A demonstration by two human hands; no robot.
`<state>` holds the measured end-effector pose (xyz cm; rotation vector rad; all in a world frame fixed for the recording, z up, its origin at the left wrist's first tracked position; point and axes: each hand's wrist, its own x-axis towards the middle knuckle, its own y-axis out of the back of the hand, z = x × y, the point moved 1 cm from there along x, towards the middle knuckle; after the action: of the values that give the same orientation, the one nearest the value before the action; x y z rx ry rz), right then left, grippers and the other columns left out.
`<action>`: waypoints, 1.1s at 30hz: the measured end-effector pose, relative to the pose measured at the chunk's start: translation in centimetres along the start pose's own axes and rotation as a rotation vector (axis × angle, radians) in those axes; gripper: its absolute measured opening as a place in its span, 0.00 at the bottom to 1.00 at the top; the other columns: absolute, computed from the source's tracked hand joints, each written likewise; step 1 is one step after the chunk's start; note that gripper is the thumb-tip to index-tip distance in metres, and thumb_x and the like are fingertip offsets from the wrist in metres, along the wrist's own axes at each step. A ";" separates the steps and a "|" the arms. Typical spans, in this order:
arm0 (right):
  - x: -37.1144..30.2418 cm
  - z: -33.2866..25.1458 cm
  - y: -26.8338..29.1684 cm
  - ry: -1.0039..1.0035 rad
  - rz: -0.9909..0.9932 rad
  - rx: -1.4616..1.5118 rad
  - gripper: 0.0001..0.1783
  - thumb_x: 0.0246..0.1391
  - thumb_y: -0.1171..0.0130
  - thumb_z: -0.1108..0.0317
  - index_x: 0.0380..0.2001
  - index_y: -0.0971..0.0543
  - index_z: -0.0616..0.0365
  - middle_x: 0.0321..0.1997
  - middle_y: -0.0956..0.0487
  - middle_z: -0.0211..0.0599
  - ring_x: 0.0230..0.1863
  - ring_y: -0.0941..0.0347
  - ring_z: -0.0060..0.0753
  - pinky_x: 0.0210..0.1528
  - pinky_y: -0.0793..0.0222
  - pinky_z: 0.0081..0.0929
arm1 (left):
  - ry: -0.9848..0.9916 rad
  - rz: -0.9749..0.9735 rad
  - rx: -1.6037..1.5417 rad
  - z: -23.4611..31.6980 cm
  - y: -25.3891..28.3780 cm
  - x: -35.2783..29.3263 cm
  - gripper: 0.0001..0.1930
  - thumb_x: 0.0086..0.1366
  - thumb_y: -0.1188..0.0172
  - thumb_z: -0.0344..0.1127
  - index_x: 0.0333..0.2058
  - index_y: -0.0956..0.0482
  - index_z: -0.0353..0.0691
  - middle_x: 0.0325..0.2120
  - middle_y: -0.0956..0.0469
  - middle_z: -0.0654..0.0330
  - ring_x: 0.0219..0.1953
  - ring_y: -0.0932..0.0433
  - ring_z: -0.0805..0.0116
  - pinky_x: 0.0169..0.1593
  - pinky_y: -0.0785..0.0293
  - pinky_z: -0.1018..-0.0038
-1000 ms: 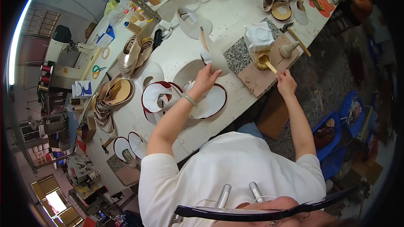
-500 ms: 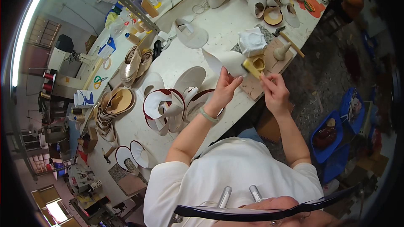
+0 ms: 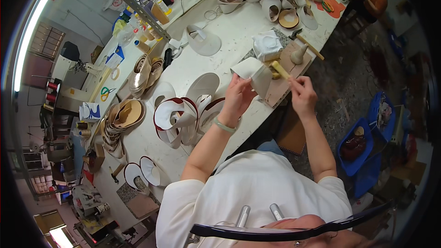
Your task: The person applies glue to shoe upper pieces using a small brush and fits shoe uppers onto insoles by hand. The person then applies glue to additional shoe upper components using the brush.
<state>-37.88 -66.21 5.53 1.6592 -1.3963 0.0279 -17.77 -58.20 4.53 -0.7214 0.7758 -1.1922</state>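
Observation:
Above the table's near edge, my left hand is closed on a curved white shoe upper. To its right, my right hand pinches the handle of a yellow brush, whose head is at the upper's right edge. Whether the bristles touch the upper I cannot tell. Behind the brush, a yellowish pot is partly hidden. A white-wrapped block sits just beyond the upper. Near the right hand, a pale cone-shaped container stands on a pinkish board.
White uppers with dark red edging stand left of my left arm. More uppers are heaped at the far end. A hammer lies beyond the cone. Blue baskets are on the floor at right. A person sits at far right.
My left hand has turned the upper, so it now curves up beside the brush. My right hand has shifted slightly, and the brush has come away from over the pot toward the upper.

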 end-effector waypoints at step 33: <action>-8.0 4.0 -6.4 -0.400 -0.503 0.095 0.17 0.53 0.43 0.51 0.44 0.20 0.44 0.33 0.22 0.32 0.34 0.23 0.37 0.35 0.28 0.31 | 0.296 0.282 0.467 -11.7 10.8 -5.8 0.29 0.61 0.45 0.26 0.59 0.46 0.41 0.49 0.30 0.55 0.48 0.25 0.61 0.43 0.20 0.63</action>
<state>-37.79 -63.25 -5.02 2.1360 -1.2290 -0.5599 -23.00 -51.12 -9.97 -0.0473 0.7723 -1.1736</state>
